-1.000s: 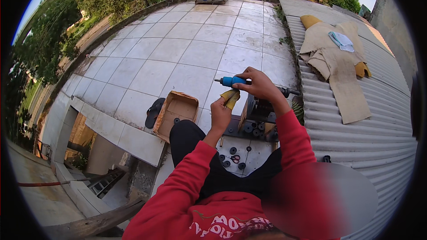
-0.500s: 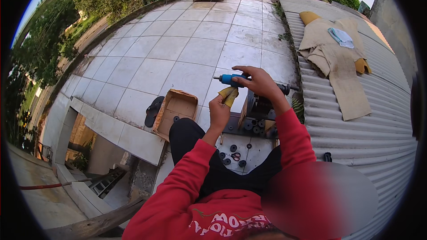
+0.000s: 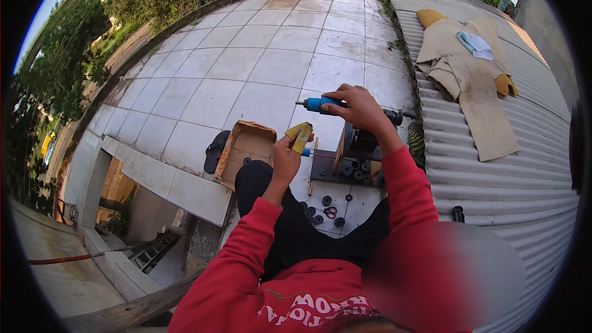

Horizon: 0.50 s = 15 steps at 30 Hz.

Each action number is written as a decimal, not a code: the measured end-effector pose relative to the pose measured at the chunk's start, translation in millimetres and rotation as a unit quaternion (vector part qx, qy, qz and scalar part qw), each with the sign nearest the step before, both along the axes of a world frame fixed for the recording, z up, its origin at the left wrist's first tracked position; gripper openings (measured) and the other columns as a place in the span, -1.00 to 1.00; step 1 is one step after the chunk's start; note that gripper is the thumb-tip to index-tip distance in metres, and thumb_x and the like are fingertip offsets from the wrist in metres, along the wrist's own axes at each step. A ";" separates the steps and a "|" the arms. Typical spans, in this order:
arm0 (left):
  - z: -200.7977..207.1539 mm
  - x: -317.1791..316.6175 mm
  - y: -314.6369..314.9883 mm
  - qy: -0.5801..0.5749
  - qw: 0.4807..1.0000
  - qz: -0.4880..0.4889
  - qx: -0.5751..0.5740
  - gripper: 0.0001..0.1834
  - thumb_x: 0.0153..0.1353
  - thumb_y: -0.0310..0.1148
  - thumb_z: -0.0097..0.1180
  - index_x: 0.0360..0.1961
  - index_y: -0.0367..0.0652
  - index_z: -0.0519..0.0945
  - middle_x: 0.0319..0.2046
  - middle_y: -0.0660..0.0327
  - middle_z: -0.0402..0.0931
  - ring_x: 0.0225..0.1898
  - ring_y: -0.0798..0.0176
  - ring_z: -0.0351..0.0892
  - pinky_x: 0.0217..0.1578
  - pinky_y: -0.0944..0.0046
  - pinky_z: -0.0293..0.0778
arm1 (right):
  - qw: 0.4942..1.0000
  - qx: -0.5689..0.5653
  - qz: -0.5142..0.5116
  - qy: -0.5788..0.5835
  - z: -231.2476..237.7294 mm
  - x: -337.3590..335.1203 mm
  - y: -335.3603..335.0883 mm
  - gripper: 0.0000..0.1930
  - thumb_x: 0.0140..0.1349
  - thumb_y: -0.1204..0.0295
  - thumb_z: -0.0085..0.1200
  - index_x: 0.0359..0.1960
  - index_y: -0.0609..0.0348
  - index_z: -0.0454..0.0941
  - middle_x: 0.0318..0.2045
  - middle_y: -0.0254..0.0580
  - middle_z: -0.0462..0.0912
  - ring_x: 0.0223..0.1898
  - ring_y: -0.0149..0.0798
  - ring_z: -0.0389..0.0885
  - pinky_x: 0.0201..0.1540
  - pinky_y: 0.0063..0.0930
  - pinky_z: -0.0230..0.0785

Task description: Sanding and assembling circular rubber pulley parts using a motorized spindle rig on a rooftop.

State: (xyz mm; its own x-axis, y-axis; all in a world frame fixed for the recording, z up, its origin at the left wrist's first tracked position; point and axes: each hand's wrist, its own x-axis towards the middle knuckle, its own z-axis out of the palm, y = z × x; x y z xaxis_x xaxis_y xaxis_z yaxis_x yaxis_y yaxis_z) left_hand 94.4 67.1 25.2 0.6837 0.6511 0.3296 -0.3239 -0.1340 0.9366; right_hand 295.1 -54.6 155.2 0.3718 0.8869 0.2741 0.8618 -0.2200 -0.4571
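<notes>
On the pale tiled floor (image 3: 246, 89), a dark machine (image 3: 359, 142) is standing before the knees, and an open cardboard box (image 3: 254, 133) is sitting by the left knee. One black sandal (image 3: 216, 151) is lying beside the box. The right hand (image 3: 362, 108) is gripping a blue cylindrical tool (image 3: 317, 105), its metal tip pointing left, above the floor. The left hand (image 3: 285, 157) is showing a yellow covering (image 3: 301, 137) at the fingers; whether worn or held cannot be determined. Scissors (image 3: 331, 212) are lying among small black discs (image 3: 327, 200).

Tiled floor (image 3: 234, 61) under cardboard box (image 3: 253, 142), black sandal (image 3: 216, 152), scissors (image 3: 331, 211), black discs (image 3: 327, 200)
</notes>
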 end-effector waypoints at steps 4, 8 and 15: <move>35.1 -5.0 39.9 -0.034 0.985 0.153 0.069 -0.68 0.51 -0.50 0.05 0.20 -0.38 0.62 -0.01 0.05 0.74 0.02 0.24 0.75 0.10 0.30 0.59 | 1.000 -0.009 -0.009 -0.006 2.2 -2.9 -0.2 -0.55 0.36 -0.07 0.22 0.09 -0.10 0.78 -0.09 -0.16 0.73 -0.05 0.07 0.61 0.14 -0.13 0.43; 98.8 23.9 54.4 -0.040 0.950 0.043 0.305 -0.68 0.49 -0.41 0.10 0.14 -0.37 0.66 -0.05 0.03 0.75 -0.05 0.25 0.74 0.02 0.29 0.59 | 0.999 -0.030 -0.023 0.005 8.9 -6.2 -1.9 -0.55 0.36 -0.07 0.22 0.09 -0.10 0.78 -0.10 -0.14 0.71 -0.07 0.07 0.59 0.15 -0.13 0.41; 92.9 60.8 65.6 0.056 0.949 -0.160 0.266 -0.66 0.54 -0.28 0.07 0.05 -0.36 0.69 -0.24 0.08 0.77 -0.20 0.38 0.65 -0.11 0.28 0.58 | 0.998 0.046 -0.029 0.045 -2.2 -1.4 4.8 -0.53 0.34 -0.05 0.25 0.06 0.03 0.77 -0.33 -0.06 0.79 -0.27 0.04 0.74 -0.08 -0.14 0.54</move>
